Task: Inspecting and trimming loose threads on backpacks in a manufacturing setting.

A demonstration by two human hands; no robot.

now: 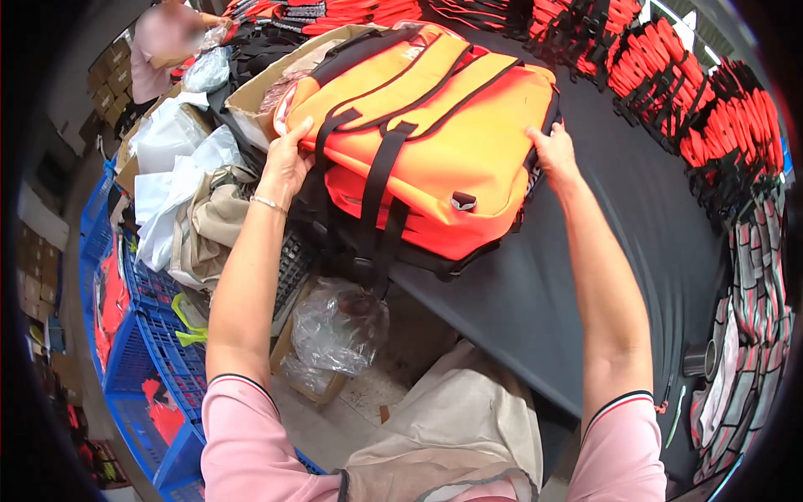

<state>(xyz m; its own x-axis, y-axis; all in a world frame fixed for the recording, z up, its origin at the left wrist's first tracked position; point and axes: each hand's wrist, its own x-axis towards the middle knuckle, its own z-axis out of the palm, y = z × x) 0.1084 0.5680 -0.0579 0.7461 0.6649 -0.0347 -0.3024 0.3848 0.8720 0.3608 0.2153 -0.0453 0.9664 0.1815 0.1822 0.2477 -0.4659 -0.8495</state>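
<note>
An orange backpack [452,151] with black trim lies partly over the edge of a dark cloth-covered table, its two padded shoulder straps facing up. Black webbing [385,171] runs from those straps and hangs down past the near side. My left hand [288,159] is closed on the pack's left edge, thumb on top. At the opposite side, my right hand [555,155] grips the right edge with the thumb pressed on the orange fabric; its other fingers are mostly hidden behind the side.
Stacks of orange-and-black pieces [661,71] line the table's far and right edges. Grey strap-like pieces [744,309] hang at right. Blue plastic crates [150,351] and a carton holding clear plastic bags [339,326] stand at left and below. A co-worker [163,42] is at far left.
</note>
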